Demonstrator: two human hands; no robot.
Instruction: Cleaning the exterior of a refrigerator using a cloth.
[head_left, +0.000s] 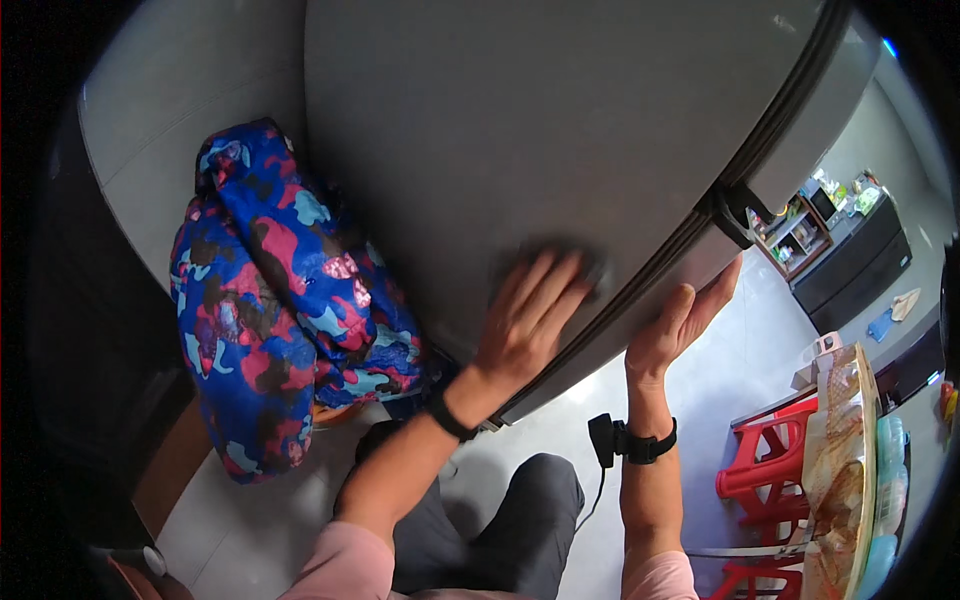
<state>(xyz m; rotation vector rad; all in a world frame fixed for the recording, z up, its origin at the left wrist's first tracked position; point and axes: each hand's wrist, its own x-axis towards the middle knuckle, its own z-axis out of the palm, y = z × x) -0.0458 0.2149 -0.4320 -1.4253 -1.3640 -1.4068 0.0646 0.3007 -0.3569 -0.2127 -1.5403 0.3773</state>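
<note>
My left hand (529, 319) lies with its fingers spread over a dark pad or cloth (596, 274), pressed to the grey side panel (555, 127) of a refrigerator. Motion blur hides the pad's exact shape. My right hand (679, 322) rests against the refrigerator door (645, 300), thumb apart from the fingers and nothing visibly held. A dark gasket (660, 251) runs between side panel and door. Just above my right hand is a black hinge bracket (731, 214).
To the left, a blue and pink camouflage-patterned padded jacket (277, 315) hangs over something mostly hidden. On the right are red plastic stools (765, 457) and a table with a patterned cover (840, 465). A dark cabinet or appliance (855, 259) and shelves (799, 236) stand farther back.
</note>
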